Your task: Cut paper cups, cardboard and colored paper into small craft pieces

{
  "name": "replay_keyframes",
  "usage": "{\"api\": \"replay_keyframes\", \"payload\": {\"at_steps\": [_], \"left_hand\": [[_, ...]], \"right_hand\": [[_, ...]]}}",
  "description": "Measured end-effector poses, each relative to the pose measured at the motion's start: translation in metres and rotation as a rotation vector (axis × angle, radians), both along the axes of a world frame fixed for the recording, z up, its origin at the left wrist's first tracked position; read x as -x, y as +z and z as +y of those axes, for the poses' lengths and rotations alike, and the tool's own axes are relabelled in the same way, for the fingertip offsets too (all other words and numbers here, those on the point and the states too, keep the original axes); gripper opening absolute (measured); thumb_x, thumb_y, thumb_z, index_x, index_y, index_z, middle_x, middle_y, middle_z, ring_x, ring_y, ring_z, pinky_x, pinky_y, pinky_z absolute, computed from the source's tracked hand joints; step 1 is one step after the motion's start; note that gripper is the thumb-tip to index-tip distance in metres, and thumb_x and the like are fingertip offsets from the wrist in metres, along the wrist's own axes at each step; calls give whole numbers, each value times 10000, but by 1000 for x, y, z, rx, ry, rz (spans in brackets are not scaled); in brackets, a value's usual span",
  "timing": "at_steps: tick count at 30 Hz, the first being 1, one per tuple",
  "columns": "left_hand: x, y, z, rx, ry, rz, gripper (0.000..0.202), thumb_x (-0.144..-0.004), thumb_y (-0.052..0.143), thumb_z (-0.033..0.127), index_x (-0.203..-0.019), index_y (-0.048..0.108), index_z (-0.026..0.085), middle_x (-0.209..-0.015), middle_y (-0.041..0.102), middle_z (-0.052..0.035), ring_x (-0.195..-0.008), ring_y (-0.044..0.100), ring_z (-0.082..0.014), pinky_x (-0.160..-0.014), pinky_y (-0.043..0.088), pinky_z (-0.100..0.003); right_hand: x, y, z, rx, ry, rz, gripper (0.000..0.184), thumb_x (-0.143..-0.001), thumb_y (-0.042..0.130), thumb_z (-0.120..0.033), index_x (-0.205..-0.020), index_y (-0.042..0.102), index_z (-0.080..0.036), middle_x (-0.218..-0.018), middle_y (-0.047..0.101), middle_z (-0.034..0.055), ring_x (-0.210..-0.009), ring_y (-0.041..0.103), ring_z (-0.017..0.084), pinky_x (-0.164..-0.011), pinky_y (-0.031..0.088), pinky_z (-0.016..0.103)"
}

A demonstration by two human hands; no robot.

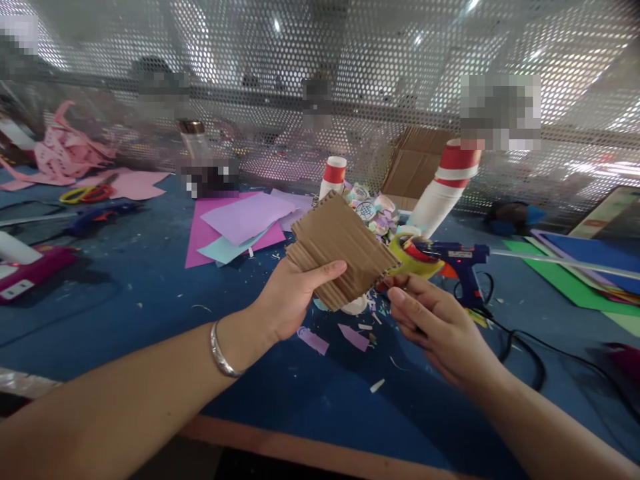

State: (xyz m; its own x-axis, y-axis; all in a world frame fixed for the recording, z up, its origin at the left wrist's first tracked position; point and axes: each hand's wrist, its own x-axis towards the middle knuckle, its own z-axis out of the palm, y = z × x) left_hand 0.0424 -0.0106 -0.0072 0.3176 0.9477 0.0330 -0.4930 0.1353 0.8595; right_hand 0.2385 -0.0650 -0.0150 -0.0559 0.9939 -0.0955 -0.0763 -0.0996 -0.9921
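Corrugated cardboard (341,249) pinched in left hand (290,297) — right hand (440,327) loosely open, fingertips at its corner.

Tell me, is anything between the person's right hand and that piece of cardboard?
Nothing visible is. The left hand holds the corrugated cardboard piece above the blue table, and the right hand already has its fingertips at the piece's lower right corner. The blue glue gun and yellow tape roll lie behind, not between.

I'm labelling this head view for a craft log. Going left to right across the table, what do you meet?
Pink paper scraps → scissors → purple and pink paper sheets → cardboard piece in the left hand → right hand → blue glue gun → green sheet.
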Motion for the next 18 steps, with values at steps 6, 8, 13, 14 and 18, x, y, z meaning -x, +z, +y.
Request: {"api": "replay_keyframes", "payload": {"at_steps": [6, 8, 13, 14, 18], "left_hand": [[-6, -4, -6, 40, -17, -34, 630, -758, 869, 211, -1343, 635, 197, -1226, 743, -114, -1262, 629, -324, -1071, 492, -451], [-7, -4, -7, 48, -16, -30, 604, -749, 877, 222, -1310, 657, 196, -1237, 741, -112, -1269, 625, -326, -1076, 487, -456], [-8, -4, -8, 31, -27, -31, 490, -749, 877, 242, -1205, 708, 184, -1260, 734, -109, -1294, 608, -317, -1087, 478, -446], [-8, -4, -8, 30, -31, -32, 471, -749, 876, 239, -1187, 715, 181, -1232, 745, -107, -1297, 606, -315, -1086, 478, -443], [-8, -3, -9, 36, -39, -24, 382, -738, 879, 233, -1090, 743, 167, -1140, 772, -98, -1291, 608, -313, -1083, 484, -440]], "right_hand": [[-5, -5, 3, -38, 78, 61, 387, -885, 732, -518, -993, 554, -191, -594, 262, -121, -487, 132, 39, -401, 102, 171], [-7, -5, 3, -37, 81, 69, 399, -876, 739, -524, -987, 546, -194, -596, 253, -123, -489, 129, 40, -395, 104, 164], [-8, -1, 2, -10, 90, 60, 429, -857, 749, -550, -980, 539, -197, -600, 246, -123, -493, 128, 39, -400, 101, 161], [-8, 0, 2, -11, 87, 55, 433, -855, 750, -552, -984, 542, -196, -603, 250, -122, -494, 130, 39, -402, 101, 162], [-6, 2, 0, -36, 76, 30, 435, -845, 756, -558, -963, 550, -194, -606, 249, -118, -495, 140, 41, -407, 103, 167]]}}
